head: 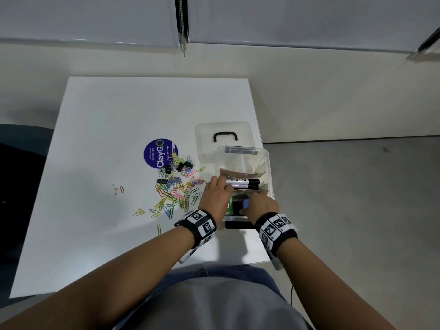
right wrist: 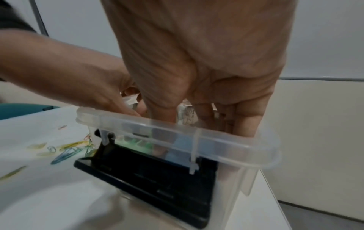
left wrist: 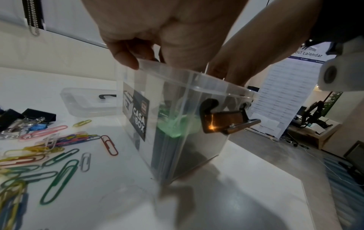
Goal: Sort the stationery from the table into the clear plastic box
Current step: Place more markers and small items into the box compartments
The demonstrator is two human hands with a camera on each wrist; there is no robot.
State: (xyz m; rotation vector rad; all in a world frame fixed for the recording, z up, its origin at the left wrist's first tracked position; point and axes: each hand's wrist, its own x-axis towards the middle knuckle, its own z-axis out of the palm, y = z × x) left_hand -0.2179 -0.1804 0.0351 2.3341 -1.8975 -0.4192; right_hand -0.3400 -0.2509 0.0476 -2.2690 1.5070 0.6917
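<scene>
We take this for an office: a white table (head: 119,139), a printed calendar banner (left wrist: 283,96), window blinds with a bead chain (head: 182,22), grey carpet.

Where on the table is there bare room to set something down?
The table's far-left stretch, beyond the round sticker, is bare, as is the near-left part beside the left forearm. The paper clips and binder clips crowd the middle, the lid and clear box the right edge.
</scene>
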